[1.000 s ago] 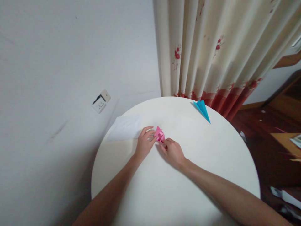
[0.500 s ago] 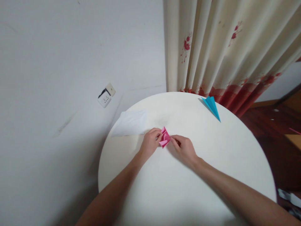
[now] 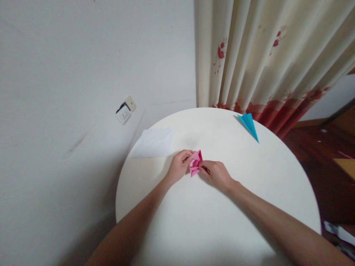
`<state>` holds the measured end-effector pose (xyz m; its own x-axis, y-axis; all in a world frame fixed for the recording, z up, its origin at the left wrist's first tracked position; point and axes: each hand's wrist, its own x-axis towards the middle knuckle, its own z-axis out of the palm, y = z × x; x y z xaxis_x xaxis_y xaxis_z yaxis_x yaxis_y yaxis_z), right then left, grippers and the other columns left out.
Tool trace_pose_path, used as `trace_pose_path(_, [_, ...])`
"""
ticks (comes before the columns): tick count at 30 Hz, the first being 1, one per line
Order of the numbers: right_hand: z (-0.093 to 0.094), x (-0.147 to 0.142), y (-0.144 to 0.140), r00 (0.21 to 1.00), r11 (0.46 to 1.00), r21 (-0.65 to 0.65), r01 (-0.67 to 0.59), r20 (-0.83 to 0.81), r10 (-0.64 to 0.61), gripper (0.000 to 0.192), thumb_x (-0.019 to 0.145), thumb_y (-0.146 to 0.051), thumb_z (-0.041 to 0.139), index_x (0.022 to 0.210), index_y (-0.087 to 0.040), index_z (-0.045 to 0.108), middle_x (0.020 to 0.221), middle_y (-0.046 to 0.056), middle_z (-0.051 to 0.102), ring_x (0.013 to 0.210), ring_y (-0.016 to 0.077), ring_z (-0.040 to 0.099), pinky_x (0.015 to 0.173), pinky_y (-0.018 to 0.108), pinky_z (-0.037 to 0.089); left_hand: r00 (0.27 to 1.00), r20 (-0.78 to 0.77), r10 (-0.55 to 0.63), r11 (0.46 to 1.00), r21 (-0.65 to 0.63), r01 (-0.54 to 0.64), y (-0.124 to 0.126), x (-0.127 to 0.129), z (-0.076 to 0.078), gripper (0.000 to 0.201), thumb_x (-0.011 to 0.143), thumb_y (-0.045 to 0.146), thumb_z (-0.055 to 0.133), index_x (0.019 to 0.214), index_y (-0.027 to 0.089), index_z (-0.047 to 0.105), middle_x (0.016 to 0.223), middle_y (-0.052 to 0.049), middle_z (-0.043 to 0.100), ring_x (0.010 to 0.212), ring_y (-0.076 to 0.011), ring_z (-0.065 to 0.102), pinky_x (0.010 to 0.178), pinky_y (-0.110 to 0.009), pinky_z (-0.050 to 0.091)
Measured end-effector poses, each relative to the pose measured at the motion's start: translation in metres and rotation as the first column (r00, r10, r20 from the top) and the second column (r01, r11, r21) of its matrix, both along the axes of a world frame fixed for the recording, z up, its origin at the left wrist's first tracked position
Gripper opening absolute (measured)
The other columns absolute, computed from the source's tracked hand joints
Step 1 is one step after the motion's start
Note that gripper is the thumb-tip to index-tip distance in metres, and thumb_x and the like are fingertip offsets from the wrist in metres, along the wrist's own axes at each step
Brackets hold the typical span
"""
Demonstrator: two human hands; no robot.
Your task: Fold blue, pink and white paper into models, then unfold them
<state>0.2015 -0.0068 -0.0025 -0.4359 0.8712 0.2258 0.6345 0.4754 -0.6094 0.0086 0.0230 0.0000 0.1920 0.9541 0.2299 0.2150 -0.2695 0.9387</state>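
Note:
A small piece of folded pink paper (image 3: 196,161) is held between my two hands over the middle of the round white table (image 3: 222,221). It has raised flaps at its far and near ends and a hollow in between. My left hand (image 3: 179,165) pinches its left side, thumb and fingers closed on the paper. From the right, my right hand (image 3: 217,173) grips the opposite edge between thumb and forefinger. The fingertips hide parts of the paper's edges.
A white sheet (image 3: 154,142) lies at the table's left rim, by the wall. Toward the far right rim rests a blue paper plane (image 3: 250,126). A wall socket (image 3: 123,114) and a floral curtain (image 3: 235,55) stand behind the table.
The pink paper has turned slightly and shifted a little to the right, its flaps now standing wider. Both hands keep hold of it, the right fingers now further over its edge.

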Motion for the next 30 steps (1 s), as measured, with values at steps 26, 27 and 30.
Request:
trace_pose_path(26, [0.003,-0.005,0.007,0.639,0.886,-0.442,-0.142,-0.725,-0.259,0.047,0.088,-0.053,0.056,0.114,-0.015,0.067,0.097,0.010,0.070,0.079,0.0178,0.060,0.064,0.027,0.047,0.983,0.080,0.168,0.878,0.441,-0.186,-0.011,-0.002,0.007,0.007,0.099,0.029,0.048,0.099,0.023,0.050,0.099,-0.006,0.063,0.094,-0.0185,0.064,0.083,-0.034,0.051])
trace_pose_path(27, [0.002,-0.007,0.006,0.618,0.866,-0.458,-0.199,-0.745,-0.252,0.045,0.087,-0.052,0.059,0.109,-0.015,0.069,0.094,0.009,0.069,0.076,0.0168,0.058,0.063,0.027,0.046,0.987,0.082,0.141,0.876,0.453,-0.163,-0.013,-0.001,0.008,0.004,0.099,0.027,0.048,0.098,0.023,0.049,0.099,-0.006,0.063,0.094,-0.0185,0.064,0.083,-0.035,0.051])
trace_pose_path(30, [-0.004,-0.013,0.004,0.567,0.823,-0.476,-0.310,-0.787,-0.242,0.034,0.078,-0.047,0.071,0.091,-0.015,0.072,0.074,0.002,0.064,0.064,0.0127,0.051,0.061,0.026,0.039,0.989,0.083,0.125,0.876,0.458,-0.149,-0.016,0.001,0.008,0.002,0.099,0.025,0.048,0.098,0.024,0.049,0.098,-0.006,0.064,0.092,-0.0183,0.065,0.082,-0.035,0.052])
